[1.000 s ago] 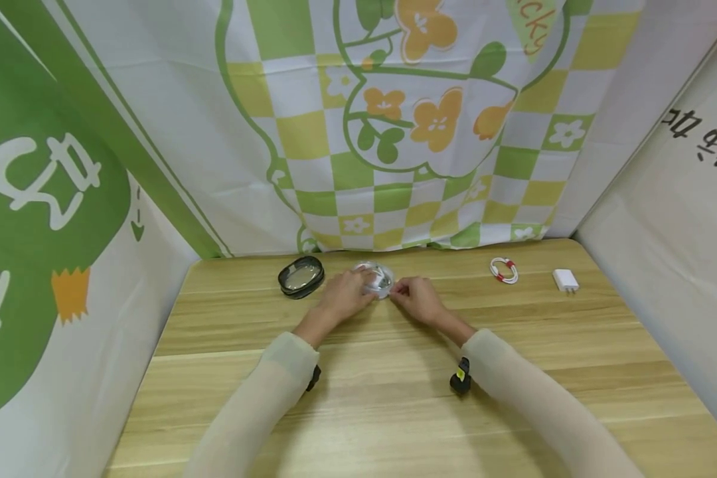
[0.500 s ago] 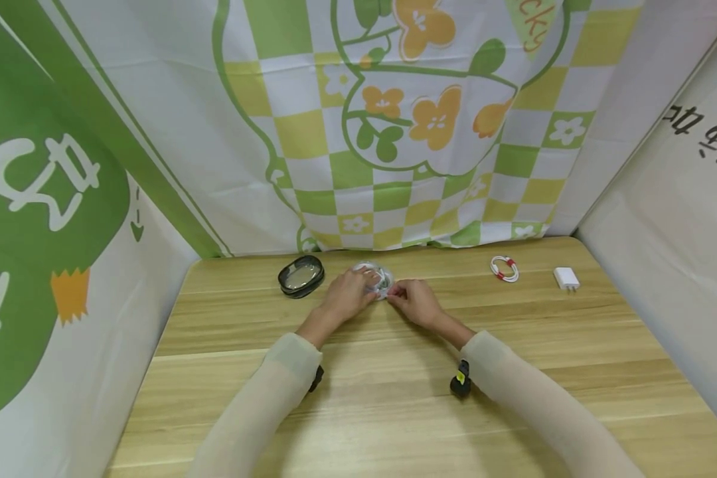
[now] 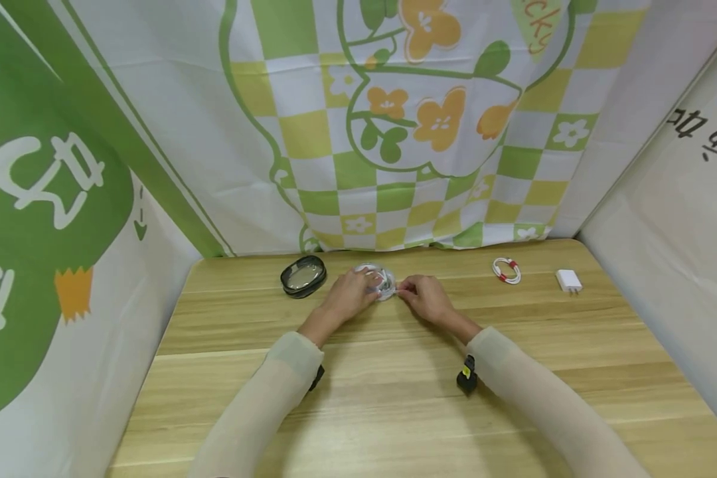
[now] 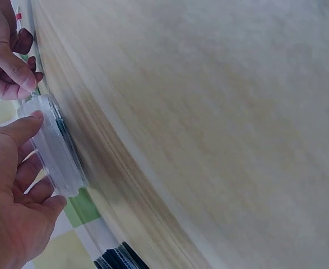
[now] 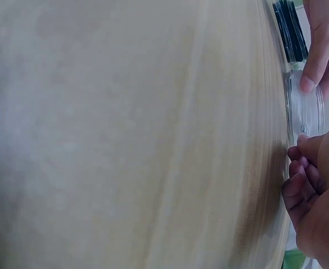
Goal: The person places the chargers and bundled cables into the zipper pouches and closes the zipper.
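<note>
Clear round plastic case (image 4: 60,157) wants left hand (image 4: 13,193), curled round it, steady; right hand (image 5: 324,188), pinching its edge, gentle.

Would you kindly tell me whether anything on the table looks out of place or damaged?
Nothing stands out: the clear case gripped by the left hand shows no visible damage, and the black-trimmed pouch, coiled cable and white charger lie neatly apart.

The bench (image 3: 388,405) has a pale wood-grain top with rounded far corners. Along its far edge, from the left corner rightward, lie a dark-rimmed oval case (image 3: 303,276) with a clear top, a clear round case (image 3: 387,285), a white coiled cable (image 3: 502,278) with red bands, and, nearest the far right corner, a white plug (image 3: 568,279), prongs toward the near edge.
</note>
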Available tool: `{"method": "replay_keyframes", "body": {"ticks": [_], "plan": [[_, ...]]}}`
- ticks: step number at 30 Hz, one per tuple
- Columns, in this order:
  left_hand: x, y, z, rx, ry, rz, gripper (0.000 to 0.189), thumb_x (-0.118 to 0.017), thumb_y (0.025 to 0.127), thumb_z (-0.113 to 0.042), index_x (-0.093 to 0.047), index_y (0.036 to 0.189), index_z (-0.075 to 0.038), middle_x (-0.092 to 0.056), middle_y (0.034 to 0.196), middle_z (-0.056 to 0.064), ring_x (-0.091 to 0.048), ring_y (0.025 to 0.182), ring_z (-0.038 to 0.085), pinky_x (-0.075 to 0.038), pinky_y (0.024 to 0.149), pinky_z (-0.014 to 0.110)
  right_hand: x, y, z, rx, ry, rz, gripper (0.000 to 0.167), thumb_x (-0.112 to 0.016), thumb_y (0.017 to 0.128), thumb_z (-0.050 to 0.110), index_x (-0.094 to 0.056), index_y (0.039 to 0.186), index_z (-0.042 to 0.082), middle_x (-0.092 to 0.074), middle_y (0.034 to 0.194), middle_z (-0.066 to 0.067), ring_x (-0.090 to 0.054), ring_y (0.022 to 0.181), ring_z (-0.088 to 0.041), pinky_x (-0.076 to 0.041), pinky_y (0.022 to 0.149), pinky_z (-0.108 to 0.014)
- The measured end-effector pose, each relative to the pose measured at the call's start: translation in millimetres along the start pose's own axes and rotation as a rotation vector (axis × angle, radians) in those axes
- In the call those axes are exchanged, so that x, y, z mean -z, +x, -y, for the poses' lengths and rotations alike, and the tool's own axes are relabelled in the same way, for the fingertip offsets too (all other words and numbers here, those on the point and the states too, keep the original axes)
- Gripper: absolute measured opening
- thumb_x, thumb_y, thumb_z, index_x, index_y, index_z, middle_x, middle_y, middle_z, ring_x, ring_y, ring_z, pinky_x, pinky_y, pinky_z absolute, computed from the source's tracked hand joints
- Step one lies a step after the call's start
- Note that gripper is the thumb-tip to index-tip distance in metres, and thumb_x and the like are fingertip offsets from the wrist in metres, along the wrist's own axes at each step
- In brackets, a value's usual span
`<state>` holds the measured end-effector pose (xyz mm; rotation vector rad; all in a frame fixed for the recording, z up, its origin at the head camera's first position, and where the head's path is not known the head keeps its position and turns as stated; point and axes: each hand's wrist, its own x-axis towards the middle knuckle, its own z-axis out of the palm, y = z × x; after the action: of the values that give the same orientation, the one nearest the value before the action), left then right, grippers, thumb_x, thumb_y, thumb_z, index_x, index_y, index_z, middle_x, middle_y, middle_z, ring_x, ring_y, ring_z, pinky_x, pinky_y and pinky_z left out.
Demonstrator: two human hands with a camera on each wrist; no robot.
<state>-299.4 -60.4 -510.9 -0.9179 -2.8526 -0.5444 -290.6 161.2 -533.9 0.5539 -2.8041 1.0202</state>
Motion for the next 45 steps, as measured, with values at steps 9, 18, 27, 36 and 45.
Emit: {"method": "replay_keyframes", "body": {"ticks": [9, 18, 27, 36, 45], "plan": [[0.8, 1.3, -1.2, 0.007, 0.019, 0.023, 0.042, -0.077, 0.099, -0.026, -0.072, 0.136, -0.006, -0.069, 0.140, 0.011, -0.063, 0.133, 0.035, -0.046, 0.115, 0.055, 4, 10.2, -7, 0.001, -0.019, -0.036, 0.009, -0.076, 0.097, 0.009, -0.078, 0.090, 0.004, -0.075, 0.081, -0.005, -0.063, 0.071, -0.015, -0.052, 0.067, -0.033], [1.4, 1.2, -2.6, 0.020, -0.017, 0.012, 0.041, -0.079, 0.098, -0.025, -0.073, 0.133, -0.005, -0.070, 0.138, 0.014, -0.068, 0.124, 0.038, -0.053, 0.107, 0.052, 2, 22.7, -9, -0.018, -0.054, -0.058, 0.009, -0.074, 0.097, 0.007, -0.077, 0.090, 0.003, -0.077, 0.084, -0.007, -0.068, 0.074, -0.020, -0.056, 0.073, -0.039], [1.9, 1.2, -2.9, 0.015, -0.014, 0.013, 0.041, -0.078, 0.098, -0.025, -0.073, 0.134, -0.005, -0.070, 0.138, 0.012, -0.066, 0.128, 0.037, -0.049, 0.112, 0.053, 1, 30.8, -7, -0.071, -0.074, -0.040, 0.009, -0.073, 0.099, 0.011, -0.078, 0.093, 0.005, -0.078, 0.087, -0.007, -0.069, 0.079, -0.021, -0.057, 0.075, -0.039], [4.2, 1.6, -1.9, 0.028, -0.001, 0.030, 0.039, -0.076, 0.100, -0.026, -0.073, 0.134, -0.007, -0.070, 0.138, 0.010, -0.066, 0.129, 0.034, -0.048, 0.113, 0.053, -1, 34.4, -4, -0.086, -0.065, -0.040, 0.008, -0.074, 0.097, 0.010, -0.079, 0.093, 0.005, -0.078, 0.087, -0.006, -0.069, 0.079, -0.022, -0.056, 0.076, -0.039], [3.6, 2.4, -1.0, 0.058, 0.002, 0.031, 0.041, -0.076, 0.100, -0.028, -0.072, 0.135, -0.008, -0.069, 0.140, 0.009, -0.066, 0.129, 0.035, -0.052, 0.108, 0.052, -3, 36.1, -4, -0.084, -0.064, -0.045, 0.008, -0.074, 0.097, 0.010, -0.079, 0.093, 0.005, -0.078, 0.087, -0.006, -0.069, 0.079, -0.022, -0.056, 0.076, -0.039]]}}
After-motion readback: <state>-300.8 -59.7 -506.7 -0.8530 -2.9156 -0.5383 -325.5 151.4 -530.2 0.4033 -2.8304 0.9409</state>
